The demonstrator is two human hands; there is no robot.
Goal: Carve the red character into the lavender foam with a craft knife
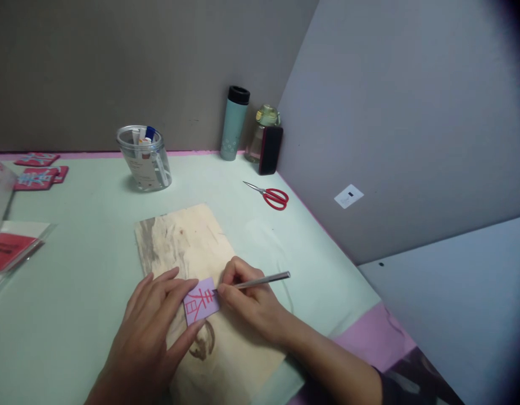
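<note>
On a wooden board (200, 233), a small purple square (215, 306) carries a red Chinese character. My left hand (152, 320) pins it between thumb and index finger along its left side, with the other fingers laid over the board. My right hand (253, 306) pinches a slim silver craft knife (270, 278) near its front end. Its dark pointed tip meets the upper right edge of the square, by the red strokes. Whether the tip is cutting in cannot be made out.
Red-handled scissors (274, 198) lie beyond the board. Farther back stand a clear jar of pens (145, 163), a teal tumbler (234, 124), a bottle (256, 138) and a phone (271, 151). Red decorated pieces (36, 178) and a red packet (10, 250) lie at left.
</note>
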